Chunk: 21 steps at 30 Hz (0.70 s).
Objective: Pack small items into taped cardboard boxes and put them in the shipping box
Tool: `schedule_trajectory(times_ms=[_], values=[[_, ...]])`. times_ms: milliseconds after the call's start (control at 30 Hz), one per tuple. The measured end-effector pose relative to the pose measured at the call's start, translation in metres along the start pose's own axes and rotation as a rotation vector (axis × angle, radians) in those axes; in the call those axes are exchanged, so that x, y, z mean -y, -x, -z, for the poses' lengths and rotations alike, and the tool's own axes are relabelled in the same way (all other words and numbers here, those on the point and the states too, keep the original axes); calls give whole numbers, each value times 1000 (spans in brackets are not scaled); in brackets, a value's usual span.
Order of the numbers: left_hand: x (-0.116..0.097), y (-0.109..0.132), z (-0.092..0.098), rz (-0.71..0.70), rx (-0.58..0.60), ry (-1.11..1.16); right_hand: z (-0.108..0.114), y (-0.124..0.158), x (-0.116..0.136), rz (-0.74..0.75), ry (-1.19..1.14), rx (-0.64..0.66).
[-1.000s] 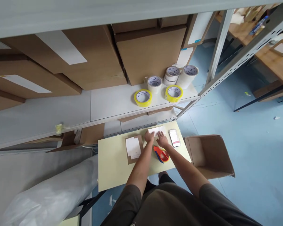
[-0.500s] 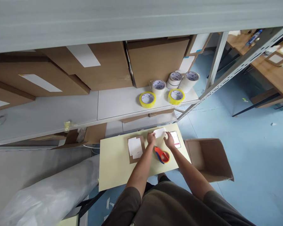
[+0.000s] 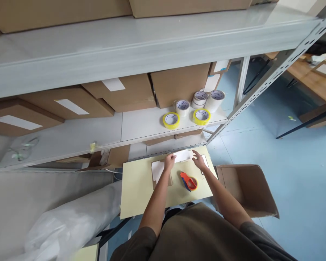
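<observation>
On the pale yellow table (image 3: pixel 141 195) my left hand (image 3: pixel 169 161) pinches the left end of a white paper sheet (image 3: pixel 182 156), lifted slightly off the table. My right hand (image 3: pixel 198 160) hovers at the sheet's right end with fingers spread, holding nothing. A red and blue tape dispenser (image 3: pixel 189 181) lies just in front of both hands. A brown cardboard piece with white labels (image 3: pixel 158 171) lies under my left forearm. A phone (image 3: pixel 205 161) lies partly hidden under my right hand.
An open cardboard box (image 3: pixel 247 188) stands on the blue floor at the right. The metal shelf (image 3: pixel 141 123) behind the table holds yellow and white tape rolls (image 3: pixel 190 108) and brown cartons (image 3: pixel 179 83). A wrapped white bundle (image 3: pixel 65 224) lies at the left.
The view tilted upward, showing more of the upper shelf. My right hand let go of the sheet's right end and opened; my left hand keeps its grip on the sheet.
</observation>
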<state>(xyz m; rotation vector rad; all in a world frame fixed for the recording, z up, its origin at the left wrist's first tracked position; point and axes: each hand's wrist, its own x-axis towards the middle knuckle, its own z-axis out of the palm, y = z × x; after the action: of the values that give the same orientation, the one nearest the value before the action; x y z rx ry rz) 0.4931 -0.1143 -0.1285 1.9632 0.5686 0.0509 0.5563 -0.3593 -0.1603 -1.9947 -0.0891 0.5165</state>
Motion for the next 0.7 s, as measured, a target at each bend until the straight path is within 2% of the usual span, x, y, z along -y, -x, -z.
schedule_trajectory(times_ms=[167, 267, 367, 533, 633, 700], values=[[-7, 11, 58, -58, 56, 132, 6, -23, 52, 277, 42, 295], [-8, 20, 86, -40, 21, 128, 3, -36, 79, 286, 105, 512], [-10, 28, 101, -22, -23, 85, -3, -44, 94, 243, 103, 636], [-7, 40, 105, 14, -141, 110, -9, -49, 91, 189, -23, 647], [1, 47, 111, 45, -233, 197, -4, -50, 78, 182, -98, 586], [7, 49, 118, 58, -241, 228, 2, -52, 68, 174, -118, 525]])
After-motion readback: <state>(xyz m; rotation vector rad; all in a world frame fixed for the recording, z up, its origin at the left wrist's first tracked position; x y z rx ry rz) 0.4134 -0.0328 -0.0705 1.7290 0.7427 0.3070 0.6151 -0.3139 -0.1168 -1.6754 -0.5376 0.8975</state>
